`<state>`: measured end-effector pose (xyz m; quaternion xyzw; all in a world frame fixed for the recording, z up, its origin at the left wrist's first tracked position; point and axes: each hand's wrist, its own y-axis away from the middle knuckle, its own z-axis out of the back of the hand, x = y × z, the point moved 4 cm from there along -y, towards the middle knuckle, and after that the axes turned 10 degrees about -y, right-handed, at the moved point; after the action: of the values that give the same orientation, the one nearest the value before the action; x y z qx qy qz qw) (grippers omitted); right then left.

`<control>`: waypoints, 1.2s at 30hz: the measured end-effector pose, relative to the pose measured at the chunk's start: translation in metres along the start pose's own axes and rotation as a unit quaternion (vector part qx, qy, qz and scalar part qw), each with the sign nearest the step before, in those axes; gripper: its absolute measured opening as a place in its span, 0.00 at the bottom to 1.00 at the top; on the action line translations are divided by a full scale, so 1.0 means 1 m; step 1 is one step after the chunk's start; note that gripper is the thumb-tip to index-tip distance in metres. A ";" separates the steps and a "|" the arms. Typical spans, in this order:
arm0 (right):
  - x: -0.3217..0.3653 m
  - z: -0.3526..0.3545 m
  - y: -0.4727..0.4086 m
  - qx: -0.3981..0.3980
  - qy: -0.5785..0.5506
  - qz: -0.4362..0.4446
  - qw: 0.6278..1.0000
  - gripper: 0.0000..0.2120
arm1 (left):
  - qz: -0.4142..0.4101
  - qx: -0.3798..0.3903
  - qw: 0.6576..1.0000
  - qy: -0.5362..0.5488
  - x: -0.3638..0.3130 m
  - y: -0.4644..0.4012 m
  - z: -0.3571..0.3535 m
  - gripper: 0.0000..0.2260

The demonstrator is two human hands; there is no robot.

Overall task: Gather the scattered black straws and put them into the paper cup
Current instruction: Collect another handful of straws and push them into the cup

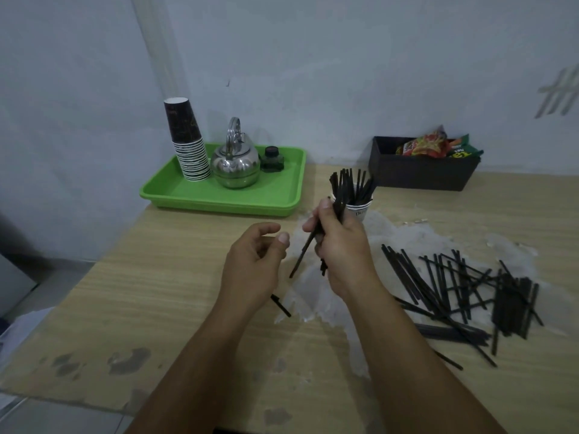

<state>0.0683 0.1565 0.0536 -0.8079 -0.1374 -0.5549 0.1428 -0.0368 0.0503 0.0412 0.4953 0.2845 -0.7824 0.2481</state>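
Your left hand [255, 261] hangs over the table [156, 277] with fingers loosely curled, holding nothing. Just beside it, your right hand [340, 242] grips a bundle of straws [340, 195], raised and tilted toward the paper cup [360, 209] right behind. More loose straws [463, 289] lie scattered to your right

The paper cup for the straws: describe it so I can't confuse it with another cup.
Start at the green plastic tray by the wall. Just right of it, off the tray, the white paper cup stands upright behind the right hand. Unlike the tray's dark upside-down cup stack, black straws poke from it.
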 end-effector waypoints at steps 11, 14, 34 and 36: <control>0.073 0.057 -0.035 -0.138 -0.234 0.159 0.949 0.07 | -0.007 0.016 1.000 0.007 -0.021 -0.048 -0.043 0.05; 0.097 0.071 -0.057 -0.172 -0.285 0.184 0.925 0.12 | 0.001 0.019 1.000 0.018 -0.028 -0.064 -0.062 0.05; 0.064 0.054 -0.116 -0.004 -0.029 0.196 0.980 0.16 | 0.049 0.002 0.998 0.047 -0.030 -0.082 -0.101 0.07; 0.063 0.056 -0.117 -0.011 -0.016 0.207 0.978 0.13 | 0.050 0.003 0.997 0.051 -0.029 -0.082 -0.101 0.06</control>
<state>0.0936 0.2898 0.1023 -0.8293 0.0370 -0.5015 0.2435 -0.0162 0.1819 0.0490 0.5492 0.2691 -0.7435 0.2706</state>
